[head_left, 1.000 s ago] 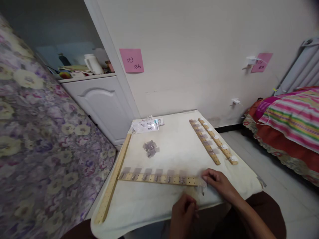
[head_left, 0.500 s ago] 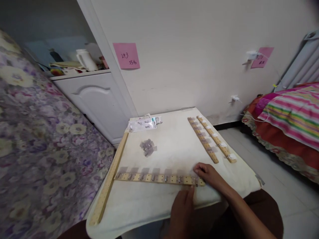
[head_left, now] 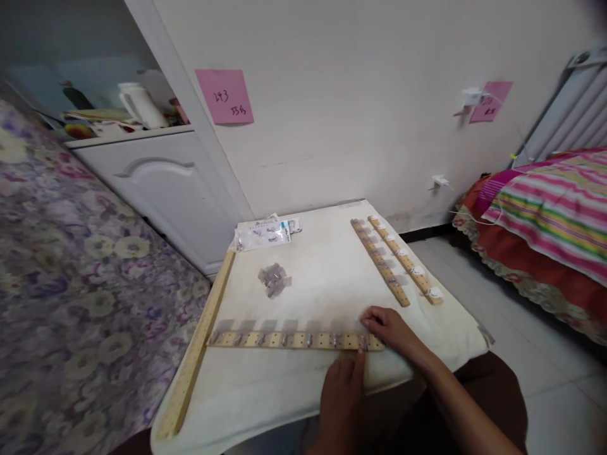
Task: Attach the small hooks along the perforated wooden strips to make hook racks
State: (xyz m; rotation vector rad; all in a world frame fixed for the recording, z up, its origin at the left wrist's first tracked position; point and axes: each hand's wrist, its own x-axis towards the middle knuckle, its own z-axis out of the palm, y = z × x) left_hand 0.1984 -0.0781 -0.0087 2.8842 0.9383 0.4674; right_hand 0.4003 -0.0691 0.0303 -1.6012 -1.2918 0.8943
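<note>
A pale wooden strip (head_left: 296, 340) with rows of small holes lies across the near part of the table. Several small metal clips, each with a thin greyish see-through tab, sit along it. At its right end, my left hand (head_left: 342, 388) comes from below, the index fingertip stretched out against the last clip (head_left: 363, 342). Just above that clip, my right hand (head_left: 391, 328) has its fingers curled in a pinch at the tab's upper edge, mostly covering what is there. A small heap of similar tabs and clips (head_left: 274, 280) lies farther back on the left.
Two more strips lie at the right: one with grey tabs (head_left: 379, 260), one with white pieces (head_left: 405, 259). A long bare wooden strip (head_left: 196, 354) runs down the left edge. Clear packets (head_left: 263, 236) lie at the back left. A patterned curtain (head_left: 95, 303) hangs beside the table.
The view has shifted slightly, so everything sits a little farther left. My left index fingertip has moved up from the strip's near edge onto the last clip; my right hand stays beside it.
</note>
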